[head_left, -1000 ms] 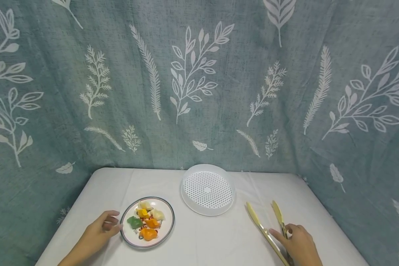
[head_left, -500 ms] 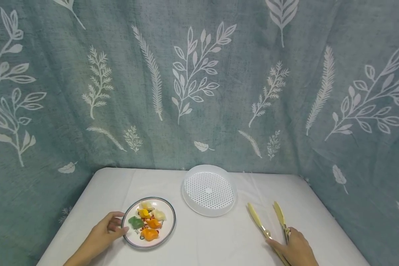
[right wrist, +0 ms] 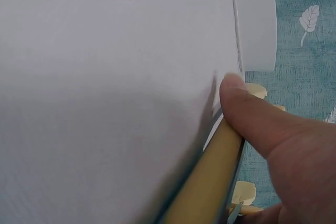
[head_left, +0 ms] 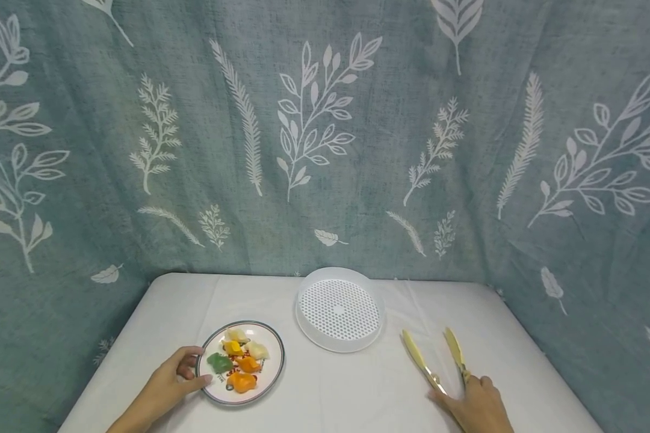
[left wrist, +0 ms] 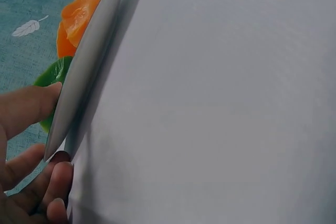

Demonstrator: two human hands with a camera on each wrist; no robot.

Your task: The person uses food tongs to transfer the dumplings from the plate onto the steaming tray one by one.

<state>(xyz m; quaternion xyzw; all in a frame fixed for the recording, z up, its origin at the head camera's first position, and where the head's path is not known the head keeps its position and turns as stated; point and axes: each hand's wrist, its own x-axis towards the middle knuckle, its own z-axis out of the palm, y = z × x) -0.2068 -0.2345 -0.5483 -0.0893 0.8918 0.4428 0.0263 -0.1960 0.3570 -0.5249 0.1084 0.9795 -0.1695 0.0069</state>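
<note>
My left hand [head_left: 168, 379] pinches the left rim of a white plate [head_left: 269, 377] with a dark-edged border. In the left wrist view the thumb lies over the plate's edge [left wrist: 92, 59], with the other fingers beneath and beside it. Several dumpling-shaped pieces sit on the plate: a green one [head_left: 219, 362], orange ones [head_left: 242, 382], a yellow one [head_left: 233, 347] and pale ones [head_left: 257, 350]. At the right, my right hand [head_left: 479, 406] grips gold-tipped tongs [head_left: 416, 355], thumb on one arm and fingers on the other. The tong tips are spread apart, pointing away from me.
A round white steamer tray [head_left: 340, 310] with a perforated base stands at the back middle, between plate and tongs. The table wears a white cloth [head_left: 346, 391]. A green leaf-patterned curtain [head_left: 325, 150] hangs behind and on both sides.
My left hand has moved right onto the plate's rim, its thumb now over the edge. My right hand has closed in around the tongs, its thumb now on the left arm.
</note>
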